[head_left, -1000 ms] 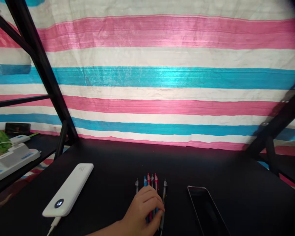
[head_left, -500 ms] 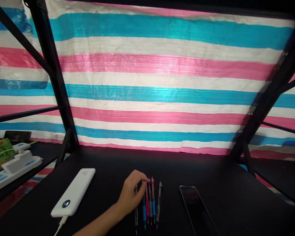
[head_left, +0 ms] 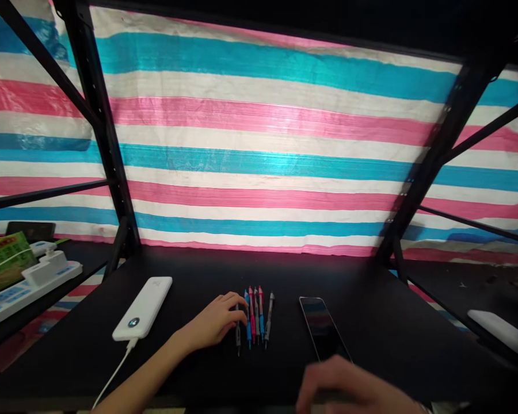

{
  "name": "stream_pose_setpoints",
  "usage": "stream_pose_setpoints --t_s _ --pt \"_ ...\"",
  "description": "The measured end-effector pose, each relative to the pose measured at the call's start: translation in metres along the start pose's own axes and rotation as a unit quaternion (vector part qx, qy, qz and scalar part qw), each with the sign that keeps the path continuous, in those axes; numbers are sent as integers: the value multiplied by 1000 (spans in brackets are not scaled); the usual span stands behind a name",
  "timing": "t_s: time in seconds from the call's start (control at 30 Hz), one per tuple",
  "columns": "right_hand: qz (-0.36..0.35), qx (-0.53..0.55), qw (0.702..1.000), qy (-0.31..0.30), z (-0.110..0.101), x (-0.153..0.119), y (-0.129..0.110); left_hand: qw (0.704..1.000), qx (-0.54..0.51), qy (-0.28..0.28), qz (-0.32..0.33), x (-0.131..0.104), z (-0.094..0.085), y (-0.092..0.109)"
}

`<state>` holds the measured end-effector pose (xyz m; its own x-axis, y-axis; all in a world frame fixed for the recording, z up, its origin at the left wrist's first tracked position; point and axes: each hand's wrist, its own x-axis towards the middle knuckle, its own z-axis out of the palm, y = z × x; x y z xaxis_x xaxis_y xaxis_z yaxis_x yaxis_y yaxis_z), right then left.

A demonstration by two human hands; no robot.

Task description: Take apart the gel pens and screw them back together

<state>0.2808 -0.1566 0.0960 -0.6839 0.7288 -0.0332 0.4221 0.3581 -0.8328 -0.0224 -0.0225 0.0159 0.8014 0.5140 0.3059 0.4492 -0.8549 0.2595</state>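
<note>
Several pens lie side by side, pointing away from me, on the black tabletop. My left hand [head_left: 219, 321] is at their left end, thumb and fingers curved and apart, fingertips at the upper part of the leftmost grey pen [head_left: 238, 339] and a blue pen [head_left: 248, 336]. It partly covers the grey pen. Beside these are a pink pen [head_left: 252, 322] and a pen with a red top and blue grip [head_left: 261, 319]. A grey pen [head_left: 268, 325] lies slightly apart on the right. My right hand [head_left: 349, 385], blurred, is low in front of a phone [head_left: 322, 325], hiding its near end.
A white power bank [head_left: 144, 307] with a cable lies left on the black tabletop [head_left: 190, 270]. Further left, a power strip [head_left: 26, 293] and a green packet [head_left: 8, 259] sit on another surface. Black metal posts [head_left: 107, 144] frame a striped sheet behind. A white object [head_left: 501, 330] is at far right.
My right hand has come into view at the bottom, by the phone. My left hand has shifted left across the pens, uncovering most of their upper ends. The camera view has shifted.
</note>
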Motion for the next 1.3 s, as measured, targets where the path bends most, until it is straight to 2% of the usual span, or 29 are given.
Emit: stream_pose_setpoints --t_s 0.07,0.17,0.27,0.4,0.57,0.73,0.83,1.1,1.3 --pt "-15 5 1000 22 -19 14 8 999 52 -6 15 2 4 -2" --pt "-54 6 995 81 -41 50 23 996 80 -13 30 7 8 -4" --pt "-53 19 993 108 -51 82 43 995 90 -23 38 8 7 -5" --pt "-40 24 992 117 -55 105 68 993 112 -21 42 10 1 -9" --pt "-47 -11 993 104 -57 115 82 987 157 24 21 26 -8 -8" --pt "-62 -39 997 33 -49 121 78 955 271 82 91 46 -11 6" --pt "-52 -57 997 25 -45 122 76 937 308 110 122 49 -9 8" --pt "-32 -131 990 50 -54 121 80 945 302 107 63 43 0 0" --pt "-21 -202 975 88 -41 121 90 960 264 88 30 38 5 2"
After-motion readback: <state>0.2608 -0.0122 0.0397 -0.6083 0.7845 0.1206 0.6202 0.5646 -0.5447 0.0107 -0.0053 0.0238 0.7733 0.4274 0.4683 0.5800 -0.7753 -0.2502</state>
